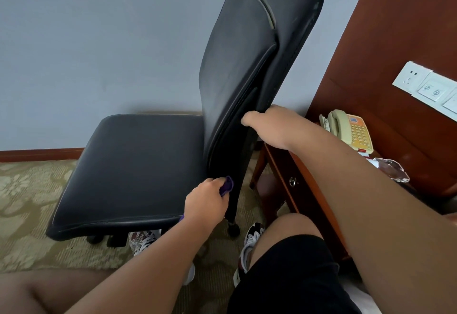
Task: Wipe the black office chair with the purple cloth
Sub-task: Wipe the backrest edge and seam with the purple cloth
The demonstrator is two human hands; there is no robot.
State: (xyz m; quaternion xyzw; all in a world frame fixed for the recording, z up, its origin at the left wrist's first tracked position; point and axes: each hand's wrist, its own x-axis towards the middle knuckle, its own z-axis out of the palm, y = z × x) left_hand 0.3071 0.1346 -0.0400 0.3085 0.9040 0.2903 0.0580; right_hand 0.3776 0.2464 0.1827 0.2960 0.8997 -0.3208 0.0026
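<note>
The black office chair (133, 163) stands on a patterned carpet (27, 190) close to a pale blue wall (99, 41), its seat facing the left of the view and its tall backrest (242, 61) rising at the centre. The left hand (205, 202) sits at the near rear corner of the seat, where seat and backrest meet. Its fingers are curled round the purple cloth (227, 185), which is bunched so that only a small fold shows past the knuckles and a sliver shows under the wrist. The cloth touches the lower edge of the backrest. The right hand (268, 123) grips the near side edge of the backrest higher up, with the thumb against the front padding and the fingers wrapped behind, out of sight. Just right of the chair stands a reddish wooden bedside table (279, 165) with a drawer knob, and a beige telephone (348, 128) lies on it. A white socket plate (410, 76) is fixed to the wooden panel behind. Two patterned shoes (252, 237) rest on the carpet below the chair
</note>
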